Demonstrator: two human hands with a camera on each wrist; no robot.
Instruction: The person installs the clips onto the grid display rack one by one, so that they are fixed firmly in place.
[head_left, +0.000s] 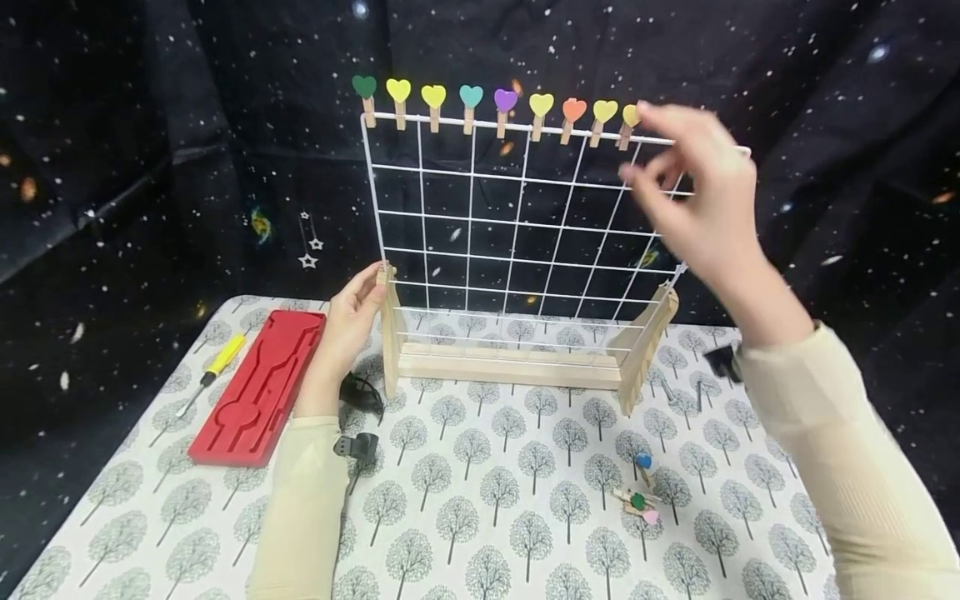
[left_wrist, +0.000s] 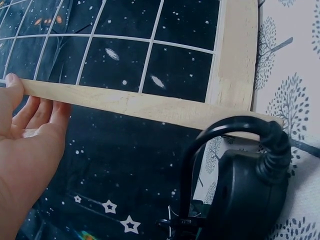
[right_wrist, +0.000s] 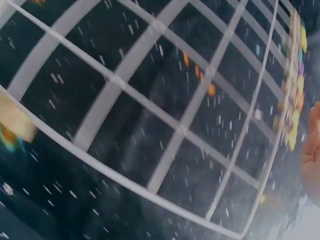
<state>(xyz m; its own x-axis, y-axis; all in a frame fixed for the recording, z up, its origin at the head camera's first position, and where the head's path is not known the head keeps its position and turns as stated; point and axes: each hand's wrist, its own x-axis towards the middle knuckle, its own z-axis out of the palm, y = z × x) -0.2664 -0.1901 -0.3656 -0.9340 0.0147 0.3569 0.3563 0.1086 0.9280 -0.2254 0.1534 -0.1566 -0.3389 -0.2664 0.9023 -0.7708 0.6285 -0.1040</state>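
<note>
The end clip [head_left: 631,117], a yellow one, was seated on the top wire of the grid [head_left: 472,174], last on the right in a row of clips [head_left: 506,101] and just beside the right hand [head_left: 708,179]. It was judged very light, its wood stiff and not slippery, its heart perhaps easily knocked off; hold was best taken front and back near the upper end, where it could be squeezed. Its long axis was set near upright across the wire, heart up and tilted slightly rightward, bare wood down. The right thumb and forefinger were parted, with nothing seen between them; whether the heart was touched could not be told. By the left hand [head_left: 352,321] a post [head_left: 389,333] of the wooden stand [head_left: 510,367] was pinched, thumb on one edge, fingers on the other. The grid, its top wire running left to right, was judged light and apt to sway if pushed high up.
</note>
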